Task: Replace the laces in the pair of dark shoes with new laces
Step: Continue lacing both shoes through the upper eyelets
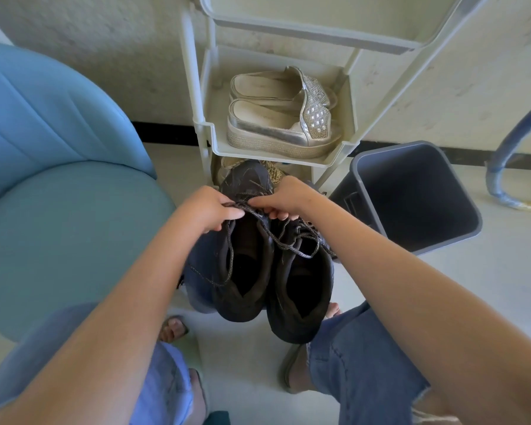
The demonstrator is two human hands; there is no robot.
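We see the dark shoes [273, 280] standing side by side and touching, heels toward us and toes under the bottom shelf of a pale plastic rack [203, 124], between the person's knees. The left hand [209, 210] has its fingers curled and pinches the speckled lace [292, 244] over the left shoe's tongue; the right hand [285, 197] grips the same lace just beside it, fingers bent round the cord, and loose loops trail across both collars. The toes sit close under the shelf edge, with little room there. A blue chair [59, 210] crowds the left side, and a grey bin [463, 223], tilted, stands near on the right, leaving bare floor [236, 366] mainly toward us. Silver platform shoes [276, 130] fill the shelf above. We think a moulded mark sits on the bin's outer wall, but it is too small to read.
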